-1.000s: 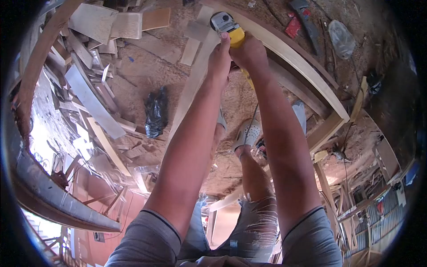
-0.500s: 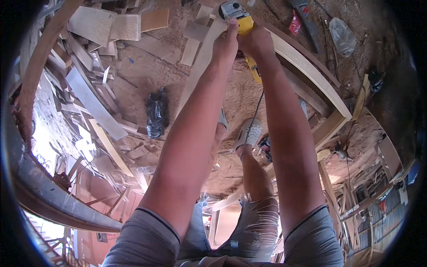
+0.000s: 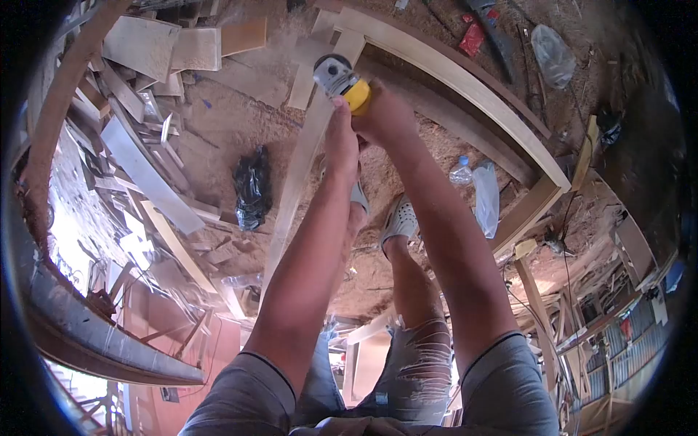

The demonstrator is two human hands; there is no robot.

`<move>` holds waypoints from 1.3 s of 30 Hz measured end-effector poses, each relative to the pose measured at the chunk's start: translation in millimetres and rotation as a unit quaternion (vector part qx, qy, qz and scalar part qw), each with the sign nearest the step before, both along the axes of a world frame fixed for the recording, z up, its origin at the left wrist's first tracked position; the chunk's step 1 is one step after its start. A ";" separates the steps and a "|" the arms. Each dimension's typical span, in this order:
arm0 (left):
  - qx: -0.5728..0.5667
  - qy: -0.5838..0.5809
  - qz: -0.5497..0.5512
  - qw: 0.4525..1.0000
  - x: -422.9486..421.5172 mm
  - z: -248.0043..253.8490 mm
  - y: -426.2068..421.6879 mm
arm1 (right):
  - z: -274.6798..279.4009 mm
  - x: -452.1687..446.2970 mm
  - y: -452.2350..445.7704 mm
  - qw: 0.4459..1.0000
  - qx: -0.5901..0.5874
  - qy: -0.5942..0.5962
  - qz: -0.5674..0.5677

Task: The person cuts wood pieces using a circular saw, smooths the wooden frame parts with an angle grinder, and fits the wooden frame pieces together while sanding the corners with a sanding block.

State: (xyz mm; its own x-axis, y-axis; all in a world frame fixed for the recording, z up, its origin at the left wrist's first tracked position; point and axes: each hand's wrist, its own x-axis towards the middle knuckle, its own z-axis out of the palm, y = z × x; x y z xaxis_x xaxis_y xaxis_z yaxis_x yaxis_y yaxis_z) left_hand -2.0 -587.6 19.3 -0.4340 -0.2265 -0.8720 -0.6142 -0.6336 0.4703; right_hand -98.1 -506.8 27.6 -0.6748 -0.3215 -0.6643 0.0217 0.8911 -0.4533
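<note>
A yellow angle grinder point(image 3: 356, 96) with a grey metal head and a round disc is held in both my hands. My left hand point(image 3: 343, 134) is closed on it just behind the head, thumb up along its side. Wrapped round its yellow body is my right hand point(image 3: 389, 115), which hides most of the handle. The disc is over the left rail of a pale wooden frame point(image 3: 302, 163), close to the far corner; whether it touches the wood I cannot tell. The frame's curved-looking far rail point(image 3: 443, 65) runs off to the right.
My feet in clogs point(image 3: 398, 224) stand inside the frame. Near them are a plastic bottle point(image 3: 460, 171) and a pale plastic bag point(image 3: 486, 200). A black bag point(image 3: 252, 189) lies left of the frame. Wood offcuts point(image 3: 142, 47) are heaped at the left.
Both hands have brought the grinder left and closer to me, from the far corner onto the left rail. The bottle and pale bag show more fully now beside my right arm.
</note>
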 end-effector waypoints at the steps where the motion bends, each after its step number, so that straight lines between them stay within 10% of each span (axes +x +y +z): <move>1: -0.007 0.011 -0.003 1.000 -6.3 0.4 2.6 | 1.8 -2.6 2.7 1.000 0.008 -0.009 -0.014; 39: -0.148 0.042 -0.344 0.926 -79.0 -16.5 110.9 | -30.5 1.8 146.5 0.943 0.016 0.051 -0.328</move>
